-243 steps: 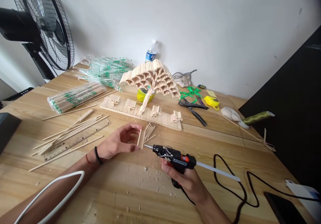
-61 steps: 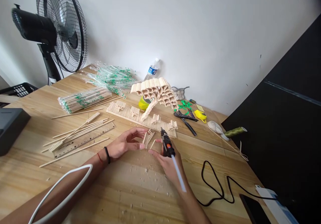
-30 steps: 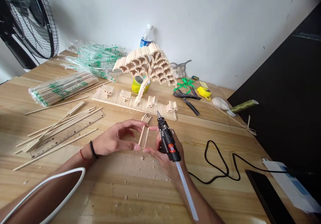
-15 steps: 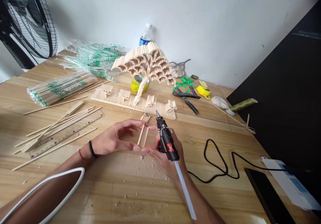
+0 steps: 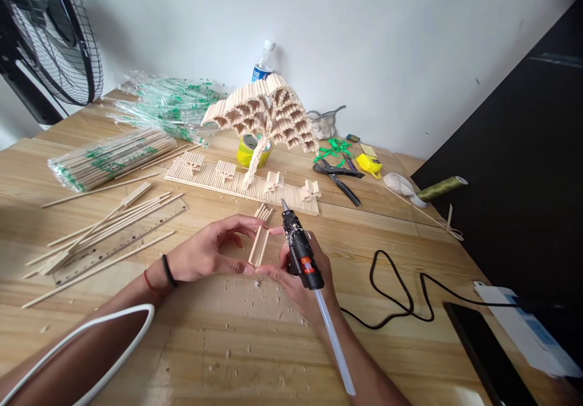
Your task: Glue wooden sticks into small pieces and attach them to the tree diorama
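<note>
Head view. My left hand (image 5: pixel 204 254) clamps a stick panel (image 5: pixel 259 246) end to end between thumb and forefinger, low over the wooden table (image 5: pixel 255 345), near the stick tree model (image 5: pixel 264 111). My right hand (image 5: pixel 298 281) is closed round a hot-glue gun (image 5: pixel 298 249), nozzle pointing away; its fingertips touch the panel's right side.

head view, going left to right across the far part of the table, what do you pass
fan → wrapped bundle of sticks → stick tree model → black scissors → green thread spool
</note>
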`<action>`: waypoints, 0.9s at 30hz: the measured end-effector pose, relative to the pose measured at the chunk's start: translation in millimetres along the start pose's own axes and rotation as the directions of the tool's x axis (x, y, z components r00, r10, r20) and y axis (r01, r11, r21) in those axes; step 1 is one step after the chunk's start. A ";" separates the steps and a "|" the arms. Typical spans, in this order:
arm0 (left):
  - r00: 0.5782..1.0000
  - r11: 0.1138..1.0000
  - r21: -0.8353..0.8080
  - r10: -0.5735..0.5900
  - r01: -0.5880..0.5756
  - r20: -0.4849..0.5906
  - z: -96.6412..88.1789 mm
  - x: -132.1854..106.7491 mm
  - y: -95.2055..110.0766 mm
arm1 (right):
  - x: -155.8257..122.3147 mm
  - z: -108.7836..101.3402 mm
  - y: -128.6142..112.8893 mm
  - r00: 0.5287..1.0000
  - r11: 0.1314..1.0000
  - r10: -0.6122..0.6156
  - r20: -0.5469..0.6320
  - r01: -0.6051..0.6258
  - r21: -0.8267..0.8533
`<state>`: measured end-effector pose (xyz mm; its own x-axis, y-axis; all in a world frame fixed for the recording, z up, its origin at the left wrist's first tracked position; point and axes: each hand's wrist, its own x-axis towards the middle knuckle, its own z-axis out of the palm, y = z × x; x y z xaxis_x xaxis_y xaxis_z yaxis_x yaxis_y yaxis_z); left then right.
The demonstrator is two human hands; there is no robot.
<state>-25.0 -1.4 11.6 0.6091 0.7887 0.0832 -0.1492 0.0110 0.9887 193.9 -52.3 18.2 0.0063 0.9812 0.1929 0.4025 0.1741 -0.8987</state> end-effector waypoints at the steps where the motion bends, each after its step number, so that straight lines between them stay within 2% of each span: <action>1: 1.000 1.000 0.001 -0.001 0.001 -0.002 0.1 0.0 -0.4 | 0.3 -0.3 0.9 1.000 1.000 -0.011 0.001 0.011 -0.008; 11: 1.000 0.999 0.046 0.006 -0.005 -0.011 0.3 -1.6 -3.8 | 2.3 -2.9 8.2 0.996 0.996 -0.087 0.029 0.088 -0.017; 19: 0.999 0.998 0.030 0.053 -0.053 -0.002 0.0 0.1 -5.1 | 2.3 -3.4 9.9 0.995 0.997 -0.078 0.065 0.078 0.010; 23: 0.998 0.997 0.040 0.063 -0.063 0.000 -0.4 0.6 -6.5 | 2.1 -2.9 12.7 0.990 0.990 -0.135 0.044 0.137 -0.035; 27: 0.999 0.998 0.045 0.041 -0.041 -0.002 -0.7 0.1 -6.9 | 1.9 -2.5 13.0 0.989 0.988 -0.143 0.025 0.145 -0.054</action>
<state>-24.4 -1.0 4.7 0.6007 0.7899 0.1232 -0.1385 -0.0490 0.9892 201.5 -48.4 7.9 -0.0739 0.9478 0.3101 0.4479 0.3094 -0.8389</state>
